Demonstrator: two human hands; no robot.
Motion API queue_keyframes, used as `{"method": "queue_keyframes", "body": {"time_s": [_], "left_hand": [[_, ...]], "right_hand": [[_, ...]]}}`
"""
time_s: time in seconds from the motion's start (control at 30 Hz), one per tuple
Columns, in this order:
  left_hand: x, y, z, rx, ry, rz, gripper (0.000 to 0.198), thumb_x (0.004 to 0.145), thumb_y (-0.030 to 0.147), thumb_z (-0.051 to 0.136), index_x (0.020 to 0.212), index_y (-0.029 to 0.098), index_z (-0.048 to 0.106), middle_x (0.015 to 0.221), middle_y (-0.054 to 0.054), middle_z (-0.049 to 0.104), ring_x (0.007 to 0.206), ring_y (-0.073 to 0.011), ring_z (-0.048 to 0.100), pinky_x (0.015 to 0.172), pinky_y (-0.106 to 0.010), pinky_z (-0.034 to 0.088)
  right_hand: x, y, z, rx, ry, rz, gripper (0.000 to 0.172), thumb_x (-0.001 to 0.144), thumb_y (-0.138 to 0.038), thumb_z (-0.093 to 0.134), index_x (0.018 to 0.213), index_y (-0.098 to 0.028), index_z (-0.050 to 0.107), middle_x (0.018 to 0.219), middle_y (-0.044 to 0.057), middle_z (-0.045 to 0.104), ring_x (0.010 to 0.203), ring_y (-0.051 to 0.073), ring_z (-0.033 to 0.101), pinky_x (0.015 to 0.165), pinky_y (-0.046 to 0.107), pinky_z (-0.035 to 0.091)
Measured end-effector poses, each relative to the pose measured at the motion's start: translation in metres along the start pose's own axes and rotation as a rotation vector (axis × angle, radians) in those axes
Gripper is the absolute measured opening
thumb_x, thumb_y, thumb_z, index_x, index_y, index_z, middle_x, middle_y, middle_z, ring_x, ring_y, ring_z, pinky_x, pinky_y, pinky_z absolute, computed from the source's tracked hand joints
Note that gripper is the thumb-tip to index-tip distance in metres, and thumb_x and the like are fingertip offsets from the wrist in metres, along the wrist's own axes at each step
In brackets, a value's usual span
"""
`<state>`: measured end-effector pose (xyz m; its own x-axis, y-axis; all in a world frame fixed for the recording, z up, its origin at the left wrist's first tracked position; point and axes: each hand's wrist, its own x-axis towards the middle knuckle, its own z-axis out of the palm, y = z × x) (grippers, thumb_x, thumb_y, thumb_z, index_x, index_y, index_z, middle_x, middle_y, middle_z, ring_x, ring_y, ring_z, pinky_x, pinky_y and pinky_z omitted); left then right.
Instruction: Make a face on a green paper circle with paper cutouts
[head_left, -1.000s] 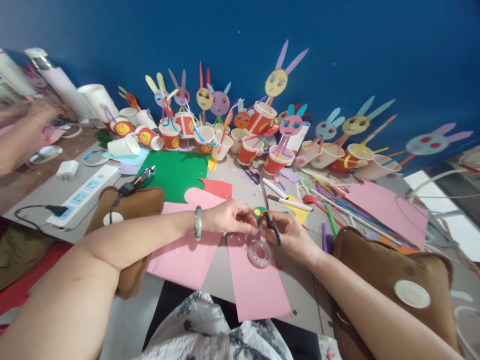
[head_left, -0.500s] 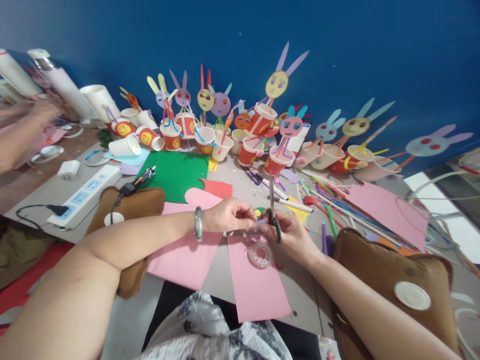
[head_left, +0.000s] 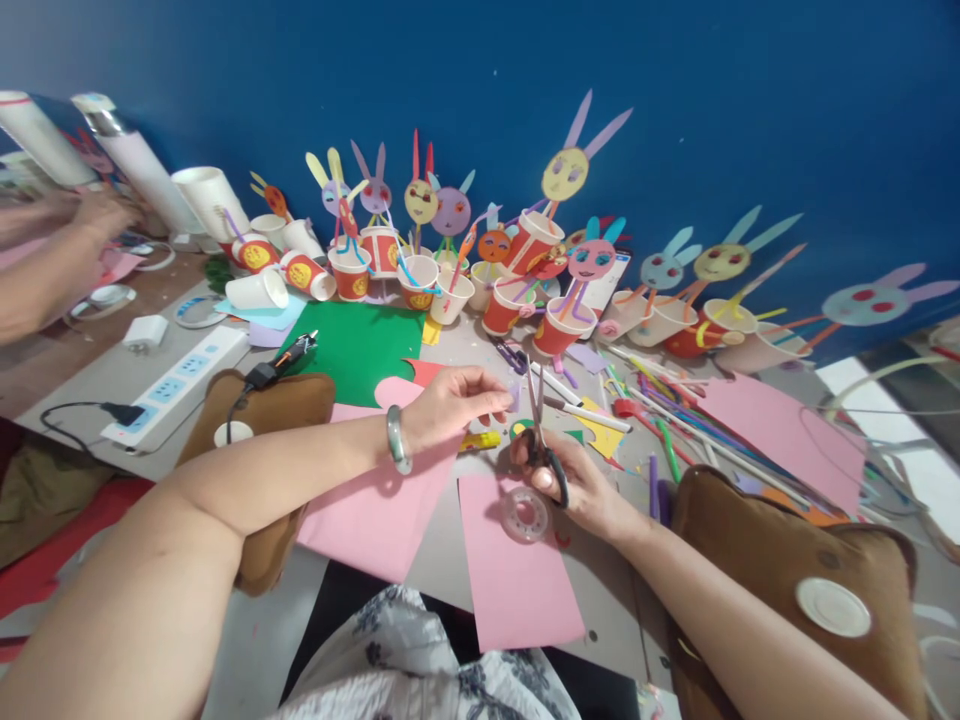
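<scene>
From the head view, the right hand (head_left: 566, 480) has its fingers curled around the black handles of a pair of scissors (head_left: 541, 450), which sit roughly mid-desk, just above and to the right of a clear tape roll (head_left: 511, 515). The scissors' long axis runs nearly straight away from the wearer, handles at the near end and leaning a bit right, tips aimed at the row of paper cups by the wall. The blades are parted in a skinny V and there's nothing between them that I can make out. The left hand (head_left: 466, 405) has thumb and fingertips pinched on a little light purple piece (head_left: 514, 396) just left of the blades; it looks sort of upright, but it's too small and blurry for me to call its long axis. There's a greenish bracelet (head_left: 395, 438) on that wrist. Below the hands, the tape roll lies flat, overlapping the top right part of a pink sheet (head_left: 517, 590), whose long side runs toward the wearer. A yellow stick-like thing (head_left: 480, 441) lies on the desk between the hands, roughly crosswise. Behind all that are cups with paper rabbits, like the pink-faced rabbit (head_left: 590, 260), and a co-worker's hand (head_left: 101, 215) is off at far left, too blurry to tell what its fingers are doing.
</scene>
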<state>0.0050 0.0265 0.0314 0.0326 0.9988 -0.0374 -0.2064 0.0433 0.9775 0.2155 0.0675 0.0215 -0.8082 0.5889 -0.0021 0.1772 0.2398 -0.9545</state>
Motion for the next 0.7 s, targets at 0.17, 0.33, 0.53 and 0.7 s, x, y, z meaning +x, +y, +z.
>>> {"method": "queue_keyframes", "body": {"time_s": [0.17,0.33,0.53,0.7], "left_hand": [[0.0007,-0.0026,0.0006,-0.038,-0.006,0.015,0.023,0.078,0.033,0.075,0.078,0.013,0.063,0.069,-0.001,0.067,0.064,-0.0083,0.060,0.064,-0.023,0.046],[-0.0006,-0.0031,0.0025,-0.068,-0.018,0.015,0.022,0.078,0.032,0.074,0.078,0.013,0.062,0.069,0.000,0.067,0.064,-0.0080,0.060,0.066,-0.023,0.047],[-0.0016,-0.0019,0.0025,-0.073,-0.031,0.015,0.021,0.078,0.030,0.074,0.076,0.013,0.063,0.068,0.001,0.066,0.062,-0.0076,0.059,0.066,-0.023,0.047],[-0.0015,-0.0007,0.0028,-0.064,-0.028,0.003,0.020,0.078,0.030,0.073,0.076,0.013,0.063,0.068,0.000,0.066,0.063,-0.0080,0.059,0.068,-0.025,0.047]], "right_hand": [[0.0002,0.0017,0.0028,-0.047,-0.008,0.013,0.065,0.076,-0.082,0.056,0.081,-0.018,0.058,0.076,0.004,0.056,0.070,0.016,0.049,0.063,0.029,0.039],[0.0017,0.0004,0.0058,-0.055,-0.011,-0.006,0.062,0.077,-0.080,0.057,0.076,-0.018,0.057,0.070,0.003,0.056,0.065,0.015,0.047,0.061,0.029,0.038],[0.0028,0.0013,0.0063,-0.068,0.007,-0.007,0.063,0.077,-0.081,0.056,0.073,-0.018,0.056,0.067,0.002,0.056,0.062,0.014,0.046,0.060,0.028,0.038],[0.0022,0.0033,0.0067,-0.075,0.019,0.008,0.064,0.076,-0.082,0.056,0.070,-0.018,0.055,0.066,0.001,0.054,0.062,0.014,0.045,0.059,0.028,0.036]]}}
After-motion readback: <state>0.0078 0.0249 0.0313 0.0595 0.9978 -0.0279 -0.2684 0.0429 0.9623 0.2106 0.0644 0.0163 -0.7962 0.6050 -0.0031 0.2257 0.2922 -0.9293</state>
